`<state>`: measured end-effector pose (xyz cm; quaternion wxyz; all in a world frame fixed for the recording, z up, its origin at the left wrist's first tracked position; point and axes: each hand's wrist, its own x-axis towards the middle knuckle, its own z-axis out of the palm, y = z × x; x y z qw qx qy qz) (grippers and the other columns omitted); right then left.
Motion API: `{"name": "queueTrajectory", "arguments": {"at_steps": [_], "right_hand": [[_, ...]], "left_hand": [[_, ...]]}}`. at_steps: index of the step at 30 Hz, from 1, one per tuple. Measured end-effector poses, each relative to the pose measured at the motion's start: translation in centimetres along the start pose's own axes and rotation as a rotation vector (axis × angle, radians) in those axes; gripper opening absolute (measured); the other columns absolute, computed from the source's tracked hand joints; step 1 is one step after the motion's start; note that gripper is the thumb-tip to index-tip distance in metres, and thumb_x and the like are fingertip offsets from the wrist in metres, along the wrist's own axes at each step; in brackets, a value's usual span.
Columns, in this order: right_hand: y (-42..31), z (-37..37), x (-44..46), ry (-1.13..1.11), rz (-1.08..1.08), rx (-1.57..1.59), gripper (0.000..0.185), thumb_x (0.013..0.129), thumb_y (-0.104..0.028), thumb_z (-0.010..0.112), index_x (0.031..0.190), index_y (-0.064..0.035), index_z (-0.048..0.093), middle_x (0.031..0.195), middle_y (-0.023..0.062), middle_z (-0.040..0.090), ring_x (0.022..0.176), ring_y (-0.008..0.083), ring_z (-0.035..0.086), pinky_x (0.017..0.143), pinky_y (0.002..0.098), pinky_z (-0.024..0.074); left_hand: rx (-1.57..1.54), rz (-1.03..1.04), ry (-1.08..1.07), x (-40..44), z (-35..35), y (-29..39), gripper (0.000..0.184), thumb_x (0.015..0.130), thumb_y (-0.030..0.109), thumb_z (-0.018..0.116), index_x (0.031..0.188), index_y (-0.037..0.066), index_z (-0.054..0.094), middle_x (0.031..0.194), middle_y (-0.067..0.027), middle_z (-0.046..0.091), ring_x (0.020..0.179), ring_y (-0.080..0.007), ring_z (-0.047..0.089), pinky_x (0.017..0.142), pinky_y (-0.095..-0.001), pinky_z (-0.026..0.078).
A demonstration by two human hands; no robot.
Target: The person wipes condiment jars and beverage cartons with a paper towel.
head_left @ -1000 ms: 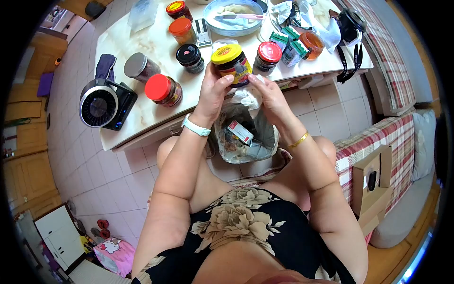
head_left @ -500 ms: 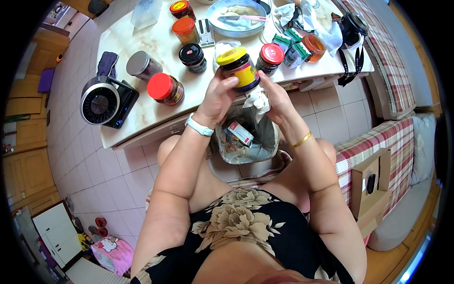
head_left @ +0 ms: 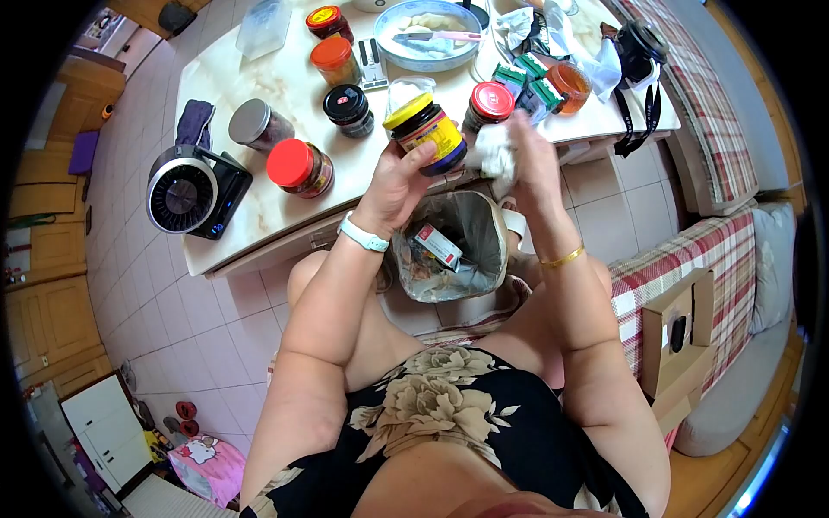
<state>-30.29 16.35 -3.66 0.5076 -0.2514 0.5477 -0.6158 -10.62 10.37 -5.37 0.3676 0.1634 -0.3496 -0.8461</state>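
Observation:
My left hand point(head_left: 393, 177), with a pale watch at the wrist, is wrapped round a dark jar point(head_left: 436, 145) with a yellow lid and yellow label. The jar tilts a little to the left, above the table's front edge. Just right of it, my right hand point(head_left: 537, 164) grips a crumpled white tissue point(head_left: 496, 154), blurred by motion and apart from the jar. A red-lidded jar point(head_left: 490, 105) stands behind the tissue. Below both hands, an open lined trash bin point(head_left: 471, 281) holds a red-and-white box point(head_left: 437, 246) and other waste.
On the table point(head_left: 224, 82) stand a black-lidded jar point(head_left: 349, 110), another red-lidded jar point(head_left: 299, 167), a grey-lidded jar point(head_left: 260, 127) and a fan point(head_left: 183, 192). A bowl point(head_left: 429, 59) with a knife across it sits at the back. A camera point(head_left: 641, 50) with a strap lies right.
My right hand has moved right, off the jar, taking the tissue with it. The jar has shifted slightly left and tilted in my left hand.

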Motion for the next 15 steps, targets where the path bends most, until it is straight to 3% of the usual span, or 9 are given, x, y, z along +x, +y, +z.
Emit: {"name": "queueTrajectory", "arguments": {"at_steps": [1,3,5,6,7,9,10,15], "right_hand": [[-0.6,0.1,-0.6,0.015,-0.134,0.104,0.048,0.108,-0.04,0.046,0.121,0.003,0.063,0.115,0.0139,0.07,0.101,0.0177,0.069,0.089,0.0327,0.0544],[-1.1,1.3,-1.1,-0.06,-0.367,0.161,0.051,0.109,-0.038,0.043,0.133,0.0048,0.058,0.132,0.0164,0.063,0.119,0.0216,0.062,0.102,0.034,0.0475],[0.4,1.4,-1.2,-0.169,-0.497,-0.095,0.047,0.109,-0.029,0.044,0.141,0.0043,0.053,0.137,0.0154,0.059,0.128,0.0215,0.056,0.109,0.0367,0.0431],[0.6,2.2,-1.9,-0.251,-0.561,-0.289,0.045,0.105,-0.021,0.05,0.144,0.001,0.051,0.143,0.0151,0.057,0.133,0.0262,0.053,0.114,0.039,0.0385],[1.7,3.3,-2.0,-0.195,-0.792,-0.559,0.048,0.097,-0.01,0.059,0.144,-0.0021,0.052,0.147,0.016,0.053,0.136,0.0328,0.051,0.114,0.042,0.0385],[2.6,4.3,-3.2,-0.133,-0.989,-0.846,0.055,0.088,-0.001,0.065,0.142,-0.0018,0.053,0.148,0.0175,0.051,0.137,0.0378,0.049,0.114,0.0454,0.0389],[3.3,4.4,-3.1,-0.121,-1.056,-0.867,0.055,0.082,0.002,0.067,0.136,-0.0024,0.058,0.144,0.0161,0.055,0.134,0.0378,0.051,0.111,0.0475,0.0424],[3.4,4.6,-3.4,-0.165,-1.174,-1.007,0.046,0.078,0.002,0.066,0.124,-0.0036,0.067,0.136,0.0121,0.062,0.129,0.0352,0.056,0.104,0.0445,0.0494]], "left_hand": [[0.039,0.011,0.035,0.1,-0.2,-0.3,0.059,0.095,0.024,0.071,0.145,0.004,0.046,0.138,-0.0126,0.058,0.129,-0.0284,0.058,0.111,-0.0508,0.046],[0.079,0.02,0.069,0.2,-0.4,-0.8,0.057,0.097,0.025,0.069,0.145,0.004,0.046,0.138,-0.0124,0.058,0.128,-0.0282,0.058,0.11,-0.0516,0.046],[0.04,0.002,0.089,0.2,-0.1,-1.3,0.055,0.099,0.028,0.067,0.144,0.005,0.046,0.139,-0.0116,0.057,0.128,-0.027,0.058,0.11,-0.0518,0.046],[0.013,-0.012,0.1,0.2,0.2,-1.4,0.05,0.102,0.03,0.062,0.143,0.005,0.047,0.139,-0.0106,0.057,0.129,-0.0247,0.056,0.11,-0.0495,0.046],[0.014,-0.015,0.1,0.3,-0.1,-1.7,0.05,0.102,0.03,0.062,0.143,0.005,0.047,0.139,-0.0106,0.057,0.129,-0.0247,0.056,0.11,-0.0495,0.046],[-0.053,0.052,0.148,0.7,-0.8,-2.3,0.047,0.105,0.031,0.059,0.144,0.006,0.047,0.14,-0.01,0.056,0.129,-0.0226,0.055,0.111,-0.0451,0.045],[-0.092,0.047,0.178,0.6,-1.1,-2.3,0.045,0.106,0.032,0.056,0.142,0.006,0.049,0.138,-0.0093,0.058,0.128,-0.0211,0.055,0.11,-0.0409,0.045],[-0.213,-0.011,0.16,0.4,-2.9,-2.1,0.049,0.103,0.038,0.061,0.138,0.006,0.05,0.129,-0.007,0.063,0.12,-0.0189,0.059,0.102,-0.0371,0.05]]}}
